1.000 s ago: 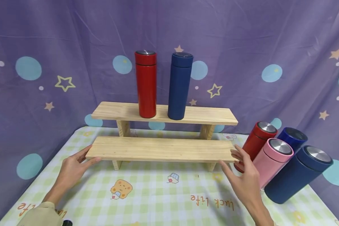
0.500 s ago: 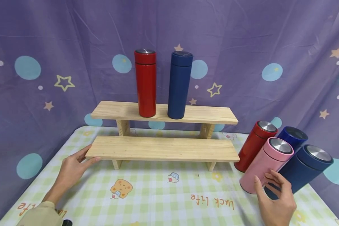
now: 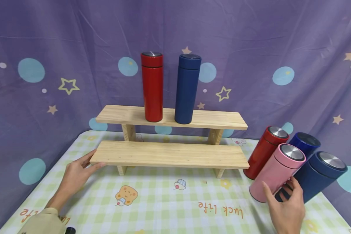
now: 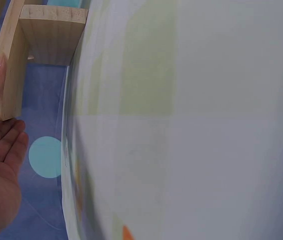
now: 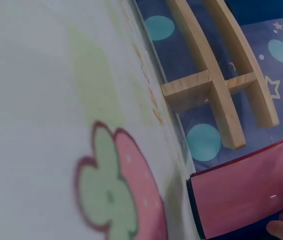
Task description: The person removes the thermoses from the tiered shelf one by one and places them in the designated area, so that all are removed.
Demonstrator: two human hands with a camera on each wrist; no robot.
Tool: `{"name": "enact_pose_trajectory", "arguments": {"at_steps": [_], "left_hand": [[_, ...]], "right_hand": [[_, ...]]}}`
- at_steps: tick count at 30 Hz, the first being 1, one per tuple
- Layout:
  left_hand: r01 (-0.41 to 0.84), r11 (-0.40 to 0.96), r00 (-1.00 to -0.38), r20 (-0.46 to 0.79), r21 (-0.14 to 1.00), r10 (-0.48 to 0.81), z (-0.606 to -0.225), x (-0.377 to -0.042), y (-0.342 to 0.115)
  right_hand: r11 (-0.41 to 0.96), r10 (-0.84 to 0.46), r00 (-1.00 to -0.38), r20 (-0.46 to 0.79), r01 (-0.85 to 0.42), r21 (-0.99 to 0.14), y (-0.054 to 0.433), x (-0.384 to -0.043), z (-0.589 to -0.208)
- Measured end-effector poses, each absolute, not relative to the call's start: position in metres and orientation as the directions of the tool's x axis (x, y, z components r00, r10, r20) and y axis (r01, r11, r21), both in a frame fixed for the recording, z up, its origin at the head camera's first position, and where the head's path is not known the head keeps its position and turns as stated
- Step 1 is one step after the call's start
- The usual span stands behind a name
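In the head view, my left hand [image 3: 74,178] holds the left end of the lower board of a two-step wooden shelf [image 3: 169,154], its thumb along the front edge and its fingers round the end. The left wrist view shows this thumb and the curled fingers at the board end [image 4: 10,95]. At the right, my right hand [image 3: 288,209] grips the lower part of a pink thermos [image 3: 276,177], thumb on one side and fingers on the other. The thermos [image 5: 241,192] stands upright on the tablecloth in the right wrist view, with fingertips at its two sides.
On the upper board [image 3: 121,114] stand a red thermos [image 3: 152,91] and a blue thermos [image 3: 188,91]. Close round the pink one are another red thermos [image 3: 263,154], a glossy blue one [image 3: 305,143] and a navy one [image 3: 317,177]. A purple curtain [image 3: 245,42] hangs behind the checked tablecloth [image 3: 163,208].
My right hand has left the right end of the lower board, moved right and toward me, and closed round the pink thermos. The left hand has stayed at the board's left end.
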State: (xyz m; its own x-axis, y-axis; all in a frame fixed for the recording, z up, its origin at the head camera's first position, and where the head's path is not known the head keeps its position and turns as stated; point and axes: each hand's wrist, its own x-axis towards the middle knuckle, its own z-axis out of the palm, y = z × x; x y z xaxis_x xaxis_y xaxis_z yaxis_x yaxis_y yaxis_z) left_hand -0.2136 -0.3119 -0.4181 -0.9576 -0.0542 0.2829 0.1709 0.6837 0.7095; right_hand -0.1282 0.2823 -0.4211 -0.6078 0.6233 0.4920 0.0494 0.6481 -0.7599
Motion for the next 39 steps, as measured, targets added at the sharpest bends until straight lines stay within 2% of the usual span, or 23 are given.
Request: {"name": "enact_pose_trajectory", "arguments": {"at_steps": [3, 8, 17, 25, 39], "left_hand": [[0.169, 0.686, -0.957, 0.285, 0.708, -0.058, -0.418, -0.214, -0.312], [0.172, 0.685, -0.956, 0.287, 0.708, -0.057, -0.417, -0.213, -0.311], [0.166, 0.690, -0.955, 0.290, 0.705, -0.067, -0.416, -0.213, -0.309], [0.164, 0.690, -0.955, 0.289, 0.705, -0.068, -0.415, -0.212, -0.309], [0.198, 0.674, -0.951, 0.307, 0.711, -0.045, -0.416, -0.213, -0.310]], "right_hand": [[0.651, 0.607, -0.648, 0.460, 0.073, -0.756, 0.286, -0.132, -0.421], [0.673, 0.589, -0.668, 0.454, 0.095, -0.733, 0.290, -0.136, -0.421], [0.660, 0.579, -0.646, 0.497, 0.014, -0.751, 0.293, -0.139, -0.422], [0.642, 0.581, -0.647, 0.493, -0.008, -0.767, 0.292, -0.138, -0.419], [0.718, 0.457, -0.583, 0.672, -0.204, -0.666, 0.285, -0.139, -0.391]]}}
